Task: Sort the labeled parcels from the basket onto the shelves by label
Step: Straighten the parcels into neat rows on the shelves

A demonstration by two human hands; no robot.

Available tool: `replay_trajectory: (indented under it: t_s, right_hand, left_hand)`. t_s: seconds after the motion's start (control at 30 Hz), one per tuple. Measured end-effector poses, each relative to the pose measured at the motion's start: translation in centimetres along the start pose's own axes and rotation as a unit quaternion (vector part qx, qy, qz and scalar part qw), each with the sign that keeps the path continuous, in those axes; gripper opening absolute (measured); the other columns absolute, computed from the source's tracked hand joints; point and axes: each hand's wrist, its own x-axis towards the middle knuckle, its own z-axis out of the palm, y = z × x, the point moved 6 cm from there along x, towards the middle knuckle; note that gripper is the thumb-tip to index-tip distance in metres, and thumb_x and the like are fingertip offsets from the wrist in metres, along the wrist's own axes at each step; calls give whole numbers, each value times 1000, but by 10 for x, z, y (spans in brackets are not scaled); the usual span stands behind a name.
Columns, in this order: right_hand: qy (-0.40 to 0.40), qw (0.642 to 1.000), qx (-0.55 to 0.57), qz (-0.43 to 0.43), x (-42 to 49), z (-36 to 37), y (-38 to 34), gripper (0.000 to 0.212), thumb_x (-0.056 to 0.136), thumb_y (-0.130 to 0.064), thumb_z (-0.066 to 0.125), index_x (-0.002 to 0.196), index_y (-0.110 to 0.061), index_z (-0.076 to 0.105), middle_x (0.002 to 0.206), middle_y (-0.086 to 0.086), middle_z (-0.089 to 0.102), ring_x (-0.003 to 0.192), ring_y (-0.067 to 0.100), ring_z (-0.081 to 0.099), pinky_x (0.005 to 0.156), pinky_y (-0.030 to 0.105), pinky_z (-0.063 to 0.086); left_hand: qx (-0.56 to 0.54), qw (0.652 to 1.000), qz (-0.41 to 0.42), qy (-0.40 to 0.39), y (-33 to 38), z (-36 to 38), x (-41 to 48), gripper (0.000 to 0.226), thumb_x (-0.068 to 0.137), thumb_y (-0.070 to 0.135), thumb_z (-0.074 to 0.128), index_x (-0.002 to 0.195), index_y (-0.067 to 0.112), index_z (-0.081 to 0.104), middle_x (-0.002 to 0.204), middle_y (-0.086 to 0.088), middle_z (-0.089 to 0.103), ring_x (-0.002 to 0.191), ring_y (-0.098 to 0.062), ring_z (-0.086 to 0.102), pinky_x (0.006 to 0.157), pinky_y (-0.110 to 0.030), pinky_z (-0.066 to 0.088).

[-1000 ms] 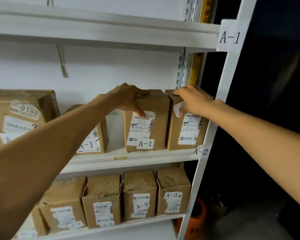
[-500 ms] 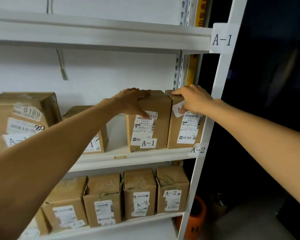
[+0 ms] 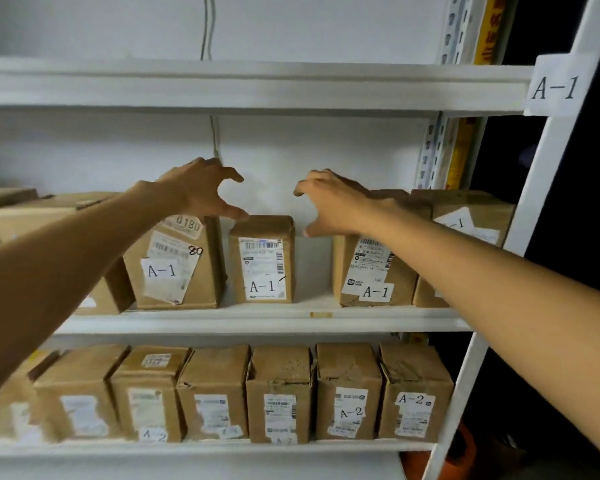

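Space just above the small upright brown cardboard parcel labelled A-1 (image 3: 262,261) is where the coming move looks set to play out. That parcel stands on the white metal middle shelf (image 3: 257,318), its long axis vertical and its printed label facing out, with a narrow gap on its left and a wider one on its right. The left hand (image 3: 201,192) hovers at about 10 o'clock from the parcel's top, fingers (image 3: 229,174) spread wide and curved, holding nothing. Its thumb tip reaches the upper left corner, though I cannot tell whether it touches. The right hand (image 3: 331,202) is at about 2 o'clock, equally wide and empty, with its thumb pointing down just beside the upper right corner. Its palm lies in front of the taller brown cardboard box labelled A-1 (image 3: 374,268) at 3 o'clock. At 9 o'clock, under the left wrist, stands the larger brown box stamped 0180 (image 3: 177,265). Both hands seem about equally near, the left perhaps a shade closer. From either set of fingers the parcel lies downward and inward, so a two-handed grasp of its sides would, I judge, need both hands to drop and close toward each other. The paper tag reading A-1 (image 3: 555,86) on the post matches the parcel's label.
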Motion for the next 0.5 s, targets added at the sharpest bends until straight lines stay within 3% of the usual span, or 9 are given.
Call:
replay_trajectory:
  t_s: [0.1, 0.23, 0.4, 0.5]
  right_hand:
    - [-29, 999, 20, 0, 21, 17, -29, 70, 77, -32, 78, 136, -10, 47, 134, 7, 48, 127, 25, 43, 100, 40, 43]
    - [-50, 998, 32, 11, 41, 36, -52, 74, 74, -34, 82, 133, -9, 46, 135, 8, 50, 124, 26, 46, 99, 41, 44]
    - [-99, 995, 10, 22, 49, 74, -64, 59, 73, -31, 82, 119, -6, 55, 118, 11, 61, 106, 27, 61, 88, 40, 53]
    - [-40, 998, -49, 5, 45, 75, -69, 47, 79, -25, 78, 116, -4, 58, 112, 12, 65, 104, 28, 63, 86, 34, 51]
  left_hand:
    - [0, 999, -25, -34, -40, 0, -10, 107, 55, 74, 70, 146, 37, 28, 150, -2, 39, 137, -28, 35, 107, -48, 35]
    - [1, 991, -25, -134, -75, 21, -15, 128, 42, 67, 79, 150, 34, 19, 151, 1, 39, 139, -26, 34, 114, -46, 27]
    - [-19, 998, -3, -68, -80, 41, -13, 108, 63, 53, 81, 150, 39, 19, 146, 3, 46, 127, -24, 49, 106, -40, 39]
    - [-9, 998, 12, -53, -77, 43, -10, 105, 64, 58, 78, 150, 41, 19, 149, 4, 42, 127, -25, 49, 104, -42, 41]
